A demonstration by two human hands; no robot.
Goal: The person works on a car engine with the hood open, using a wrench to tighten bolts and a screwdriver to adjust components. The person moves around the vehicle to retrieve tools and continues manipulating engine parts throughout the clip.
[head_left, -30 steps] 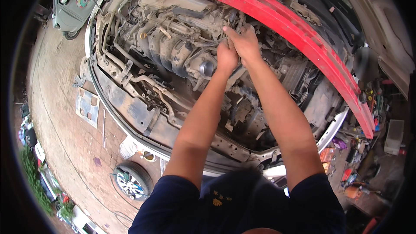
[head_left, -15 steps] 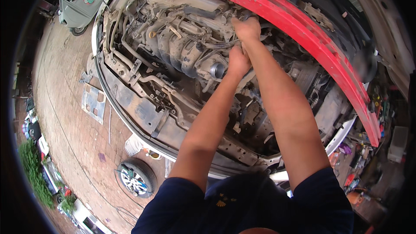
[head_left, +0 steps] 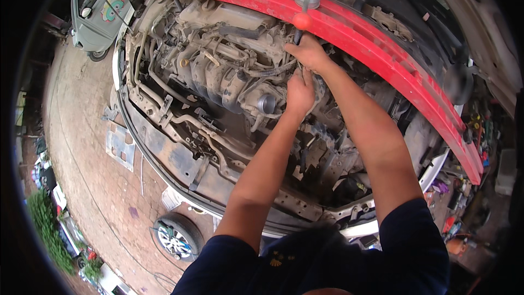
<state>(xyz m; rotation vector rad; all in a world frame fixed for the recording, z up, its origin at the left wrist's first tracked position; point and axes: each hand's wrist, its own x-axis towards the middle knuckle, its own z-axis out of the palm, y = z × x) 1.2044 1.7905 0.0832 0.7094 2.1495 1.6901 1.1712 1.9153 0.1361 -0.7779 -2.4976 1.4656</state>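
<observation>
My right hand [head_left: 312,55] is curled over engine fittings just under the red beam [head_left: 376,33], its thumb reaching left beside a dark upright piece [head_left: 298,37]. What it grips is hidden. Just below it, my left hand [head_left: 300,95] has its fingers closed on something I cannot make out, beside a corrugated hose [head_left: 273,71] and a silver round throttle opening [head_left: 266,104]. Both hands are deep in the dusty engine bay [head_left: 218,76]. A metal hub [head_left: 307,1] on the beam carries a handle with a red ball knob [head_left: 302,21] hanging above my right hand.
The car's front frame [head_left: 194,166] curves below my forearms. A grey three-wheeler [head_left: 95,8] stands upper left. On the paving [head_left: 82,120] lie a metal plate [head_left: 120,147] and a wheel [head_left: 177,237]. Assorted tools and parts [head_left: 458,224] crowd the right side; the raised hood [head_left: 480,16] is upper right.
Both hands sit a little lower and further right in view than a second ago, still together. The handle on the hub has swung from crosswise to pointing down toward my hands.
</observation>
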